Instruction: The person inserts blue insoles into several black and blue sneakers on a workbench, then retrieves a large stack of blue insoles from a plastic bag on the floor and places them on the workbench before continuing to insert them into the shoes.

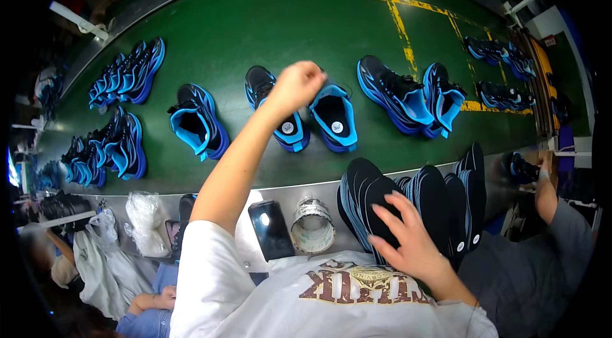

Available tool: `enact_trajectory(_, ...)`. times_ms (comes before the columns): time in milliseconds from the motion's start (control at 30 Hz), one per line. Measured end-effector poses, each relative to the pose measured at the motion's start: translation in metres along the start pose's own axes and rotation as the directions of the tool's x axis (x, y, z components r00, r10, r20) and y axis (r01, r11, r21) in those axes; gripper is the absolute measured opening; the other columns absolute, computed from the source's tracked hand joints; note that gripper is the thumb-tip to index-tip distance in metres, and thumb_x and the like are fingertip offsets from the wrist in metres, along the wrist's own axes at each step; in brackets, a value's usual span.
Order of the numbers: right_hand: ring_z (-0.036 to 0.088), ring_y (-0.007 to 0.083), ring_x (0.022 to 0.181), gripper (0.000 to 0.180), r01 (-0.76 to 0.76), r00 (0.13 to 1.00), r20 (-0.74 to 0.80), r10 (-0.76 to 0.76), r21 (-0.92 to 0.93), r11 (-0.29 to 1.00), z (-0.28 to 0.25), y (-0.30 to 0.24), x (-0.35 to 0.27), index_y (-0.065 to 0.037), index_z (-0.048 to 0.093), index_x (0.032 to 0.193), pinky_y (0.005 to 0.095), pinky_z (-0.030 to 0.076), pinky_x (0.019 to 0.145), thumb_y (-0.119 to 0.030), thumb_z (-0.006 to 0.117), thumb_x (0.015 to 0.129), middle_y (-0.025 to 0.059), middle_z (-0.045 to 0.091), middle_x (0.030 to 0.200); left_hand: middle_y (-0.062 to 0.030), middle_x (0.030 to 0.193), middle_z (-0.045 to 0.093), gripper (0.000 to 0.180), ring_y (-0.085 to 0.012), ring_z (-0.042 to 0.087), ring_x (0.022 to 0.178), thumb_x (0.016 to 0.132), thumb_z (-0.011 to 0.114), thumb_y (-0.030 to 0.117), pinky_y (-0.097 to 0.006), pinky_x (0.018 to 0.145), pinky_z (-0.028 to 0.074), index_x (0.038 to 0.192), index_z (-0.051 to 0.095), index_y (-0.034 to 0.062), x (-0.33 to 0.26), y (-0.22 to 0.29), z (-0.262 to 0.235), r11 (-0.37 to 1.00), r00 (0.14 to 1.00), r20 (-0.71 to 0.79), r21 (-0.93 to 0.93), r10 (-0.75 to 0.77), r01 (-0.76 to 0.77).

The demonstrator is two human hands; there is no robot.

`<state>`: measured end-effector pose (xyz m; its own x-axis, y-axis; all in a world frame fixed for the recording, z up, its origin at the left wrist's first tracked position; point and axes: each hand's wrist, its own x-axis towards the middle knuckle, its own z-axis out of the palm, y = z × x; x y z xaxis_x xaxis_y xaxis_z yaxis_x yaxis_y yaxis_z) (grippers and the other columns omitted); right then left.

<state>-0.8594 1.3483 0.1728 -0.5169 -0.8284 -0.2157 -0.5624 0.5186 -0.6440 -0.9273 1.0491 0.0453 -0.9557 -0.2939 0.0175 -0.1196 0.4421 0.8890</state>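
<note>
My left hand (297,87) is closed above a pair of black and blue sneakers on the green belt, its fingers curled together. Something small may be at the fingertips, but I cannot make it out. The hand is beside the collar of the pair's right sneaker (345,128); my wrist partly hides the left sneaker (259,83). Both shoes show a round white sticker inside. Nearer me, my right hand (408,242) is open with fingers spread over a stack of black insoles (368,180) with blue edges. Whether it touches them I cannot tell.
A single sneaker (201,118) stands to the left on the green belt (255,19), another pair (392,93) to the right. Rows of sneakers (131,77) fill the far left. A phone (271,230) and a tape roll (312,226) lie on the metal edge. Co-workers sit both sides.
</note>
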Motion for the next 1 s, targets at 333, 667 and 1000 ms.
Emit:
enact_trajectory(333,0.045,0.04,0.101,0.048,-0.325,0.918,-0.26,0.299,-0.064,0.943,0.062,0.026,-0.097,-0.002,0.045,0.096,0.042,0.039,0.083,-0.026,0.071,0.064,0.0259,0.037,0.118,-0.0106,0.093,0.057,0.008,-0.0111,0.033,0.038,0.072,0.049,0.011,-0.022,0.036,0.027,0.07,0.048,0.0033,-0.036,0.019,-0.006,-0.068,0.907,0.177,-0.984,-0.382,0.164)
enact_trajectory(667,0.048,0.034,0.096,0.044,-0.297,0.914,-0.24,0.326,0.149,0.943,0.022,0.024,-0.109,-0.002,0.05,0.088,0.0364,0.043,0.079,-0.025,0.076,0.061,0.0218,0.044,0.109,0.001,0.044,0.025,0.031,-0.012,0.025,0.037,0.073,0.048,0.011,-0.027,0.038,0.021,0.049,0.028,0.0128,-0.003,0.057,0.077,0.058,0.864,0.347,-0.918,-0.366,0.393)
enact_trajectory(1000,0.051,0.0267,0.075,0.014,-0.107,0.77,-0.637,-0.046,-0.199,0.974,-0.098,0.087,-0.006,0.002,0.062,0.08,0.0331,0.041,0.065,-0.002,0.063,0.067,0.0171,0.056,0.102,-0.0177,0.069,0.058,0.048,-0.0347,0.059,0.065,0.073,0.063,0.034,-0.041,0.057,0.047,0.109,0.046,0.0065,0.026,0.073,0.195,0.971,0.985,-0.153,0.238,0.076,-0.037)
